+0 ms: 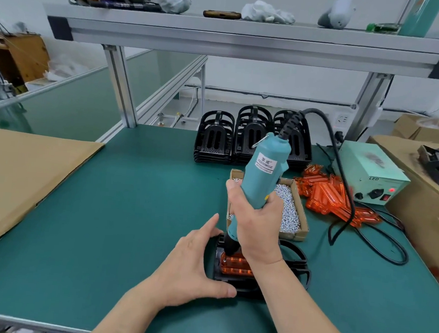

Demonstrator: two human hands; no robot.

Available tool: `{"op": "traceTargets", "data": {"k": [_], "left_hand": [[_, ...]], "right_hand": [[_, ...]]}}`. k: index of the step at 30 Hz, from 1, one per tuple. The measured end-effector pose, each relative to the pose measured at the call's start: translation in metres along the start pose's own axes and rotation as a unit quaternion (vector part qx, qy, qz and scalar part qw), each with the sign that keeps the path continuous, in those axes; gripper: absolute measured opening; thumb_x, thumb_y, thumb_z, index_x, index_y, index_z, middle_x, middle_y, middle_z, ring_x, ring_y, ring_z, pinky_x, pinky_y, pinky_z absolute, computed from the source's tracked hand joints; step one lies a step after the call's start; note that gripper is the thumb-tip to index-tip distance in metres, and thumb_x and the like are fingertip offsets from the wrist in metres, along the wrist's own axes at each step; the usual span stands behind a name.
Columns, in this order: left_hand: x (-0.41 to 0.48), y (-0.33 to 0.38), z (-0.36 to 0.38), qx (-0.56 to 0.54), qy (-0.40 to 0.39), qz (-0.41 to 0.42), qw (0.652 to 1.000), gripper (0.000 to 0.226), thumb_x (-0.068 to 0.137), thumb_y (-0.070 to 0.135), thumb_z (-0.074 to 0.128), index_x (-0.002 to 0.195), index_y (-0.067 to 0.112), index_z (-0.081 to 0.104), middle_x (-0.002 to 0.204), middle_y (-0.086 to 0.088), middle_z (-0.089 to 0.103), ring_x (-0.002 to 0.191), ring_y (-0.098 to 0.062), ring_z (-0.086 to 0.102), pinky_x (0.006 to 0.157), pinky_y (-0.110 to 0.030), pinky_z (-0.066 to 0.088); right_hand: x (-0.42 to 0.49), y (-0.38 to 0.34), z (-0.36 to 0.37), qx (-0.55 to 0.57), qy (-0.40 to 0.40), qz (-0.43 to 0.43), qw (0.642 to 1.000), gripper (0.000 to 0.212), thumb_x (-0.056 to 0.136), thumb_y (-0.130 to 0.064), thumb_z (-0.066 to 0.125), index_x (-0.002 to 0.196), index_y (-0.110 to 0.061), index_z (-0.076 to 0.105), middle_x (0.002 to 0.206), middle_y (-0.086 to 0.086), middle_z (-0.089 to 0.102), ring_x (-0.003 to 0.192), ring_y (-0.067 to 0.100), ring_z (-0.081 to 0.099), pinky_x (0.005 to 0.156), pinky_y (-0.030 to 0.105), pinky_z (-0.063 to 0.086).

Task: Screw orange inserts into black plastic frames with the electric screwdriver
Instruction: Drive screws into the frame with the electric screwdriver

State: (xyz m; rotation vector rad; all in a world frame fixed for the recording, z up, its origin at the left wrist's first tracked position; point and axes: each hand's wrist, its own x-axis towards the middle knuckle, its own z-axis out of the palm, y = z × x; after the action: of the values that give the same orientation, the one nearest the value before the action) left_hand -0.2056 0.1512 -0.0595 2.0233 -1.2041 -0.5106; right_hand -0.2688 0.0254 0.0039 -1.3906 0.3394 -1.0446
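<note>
The fingers (272,200) of the right hand (254,221) wrap tight round the blue screwdriver (262,169). Its tip is down on the orange insert (234,266) in the black frame (295,261). The left hand (190,261) presses the frame's left side with straight fingers. The frame lies near the front edge of the tabletop (131,199).

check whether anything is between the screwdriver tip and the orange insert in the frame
Nothing visible. The right hand holds the electric screwdriver with its nose down at the far left corner of the orange insert seated in the black frame. The left hand braces the frame's left edge, beside the nose, not under it.
</note>
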Motion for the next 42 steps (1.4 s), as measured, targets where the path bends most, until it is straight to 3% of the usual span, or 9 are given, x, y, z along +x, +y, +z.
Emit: {"op": "traceTargets", "data": {"k": [5, 10, 15, 18, 22, 25, 29, 36, 42], "left_hand": [[0.000, -0.004, 0.002, 0.014, -0.001, -0.020, 1.000, 0.135, 0.050, 0.067, 0.080, 0.155, 0.040, 0.000, 0.141, 0.034, 0.033, 0.134, 0.003, 0.029, 0.115, -0.028, 0.028], [-0.001, -0.007, 0.002, 0.017, -0.003, -0.021, 1.000, 0.135, 0.050, 0.070, 0.079, 0.154, 0.042, -0.002, 0.140, 0.038, 0.031, 0.133, 0.006, 0.027, 0.112, -0.022, 0.025], [0.000, -0.007, 0.001, 0.020, 0.001, -0.013, 1.000, 0.134, 0.050, 0.069, 0.079, 0.154, 0.043, -0.002, 0.136, 0.044, 0.029, 0.130, 0.011, 0.026, 0.109, -0.017, 0.024], [-0.001, -0.007, 0.002, 0.024, -0.002, -0.010, 1.000, 0.133, 0.052, 0.070, 0.078, 0.154, 0.042, -0.003, 0.137, 0.043, 0.027, 0.131, 0.012, 0.025, 0.109, -0.017, 0.024], [-0.002, -0.008, 0.003, 0.030, -0.001, -0.010, 0.999, 0.131, 0.052, 0.072, 0.077, 0.151, 0.048, -0.005, 0.136, 0.047, 0.023, 0.131, 0.012, 0.024, 0.106, -0.018, 0.025], [-0.002, -0.008, 0.004, 0.034, -0.002, -0.011, 0.999, 0.130, 0.052, 0.073, 0.077, 0.149, 0.053, -0.007, 0.137, 0.047, 0.024, 0.131, 0.013, 0.024, 0.106, -0.018, 0.025], [-0.002, -0.009, 0.004, 0.039, -0.001, -0.011, 0.999, 0.125, 0.051, 0.073, 0.077, 0.139, 0.065, -0.013, 0.137, 0.046, 0.026, 0.131, 0.012, 0.025, 0.107, -0.019, 0.026], [-0.001, -0.008, 0.003, 0.046, -0.006, -0.004, 0.999, 0.121, 0.052, 0.075, 0.075, 0.135, 0.070, -0.013, 0.137, 0.047, 0.023, 0.131, 0.012, 0.024, 0.107, -0.020, 0.026], [-0.002, -0.006, 0.001, 0.053, -0.024, -0.008, 0.998, 0.125, 0.051, 0.074, 0.076, 0.136, 0.069, -0.015, 0.141, 0.043, 0.020, 0.133, 0.007, 0.022, 0.110, -0.025, 0.026]], "right_hand": [[0.004, -0.004, -0.010, 0.020, -0.012, -0.010, 1.000, 0.020, 0.082, -0.034, 0.074, 0.070, -0.023, 0.063, 0.057, -0.003, 0.055, 0.055, 0.012, 0.052, 0.059, 0.023, 0.048], [0.005, -0.002, -0.015, 0.046, 0.023, -0.023, 0.998, 0.021, 0.090, -0.019, 0.070, 0.074, -0.010, 0.061, 0.056, -0.002, 0.055, 0.053, 0.008, 0.054, 0.057, 0.017, 0.048], [0.014, -0.016, -0.018, 0.042, -0.009, -0.048, 0.998, 0.027, 0.087, -0.027, 0.071, 0.070, -0.010, 0.059, 0.056, -0.002, 0.055, 0.055, 0.008, 0.054, 0.061, 0.017, 0.048], [0.038, -0.026, -0.022, 0.087, 0.088, 0.010, 0.992, 0.028, 0.086, -0.038, 0.073, 0.083, -0.013, 0.061, 0.059, -0.003, 0.058, 0.056, 0.008, 0.055, 0.059, 0.020, 0.048], [0.064, -0.016, -0.036, 0.124, 0.244, 0.124, 0.954, 0.033, 0.095, -0.049, 0.064, 0.094, -0.016, 0.058, 0.058, -0.011, 0.064, 0.056, 0.003, 0.060, 0.067, 0.028, 0.050], [0.068, -0.002, -0.049, 0.180, 0.284, 0.204, 0.919, 0.034, 0.098, -0.050, 0.059, 0.102, -0.017, 0.058, 0.080, -0.002, 0.065, 0.063, 0.005, 0.066, 0.067, 0.027, 0.055], [0.071, 0.015, -0.054, 0.210, 0.301, 0.284, 0.886, 0.024, 0.100, -0.038, 0.060, 0.108, -0.016, 0.053, 0.097, 0.001, 0.062, 0.080, 0.012, 0.065, 0.065, 0.025, 0.052], [0.073, 0.030, -0.048, 0.210, 0.277, 0.365, 0.864, 0.041, 0.100, -0.022, 0.063, 0.137, -0.011, 0.047, 0.116, 0.010, 0.056, 0.095, 0.020, 0.061, 0.069, 0.029, 0.056], [0.070, 0.023, -0.062, 0.301, 0.251, 0.383, 0.837, 0.046, 0.100, -0.001, 0.054, 0.143, -0.003, 0.038, 0.142, 0.025, 0.048, 0.125, 0.034, 0.053, 0.092, 0.035, 0.054]]}}
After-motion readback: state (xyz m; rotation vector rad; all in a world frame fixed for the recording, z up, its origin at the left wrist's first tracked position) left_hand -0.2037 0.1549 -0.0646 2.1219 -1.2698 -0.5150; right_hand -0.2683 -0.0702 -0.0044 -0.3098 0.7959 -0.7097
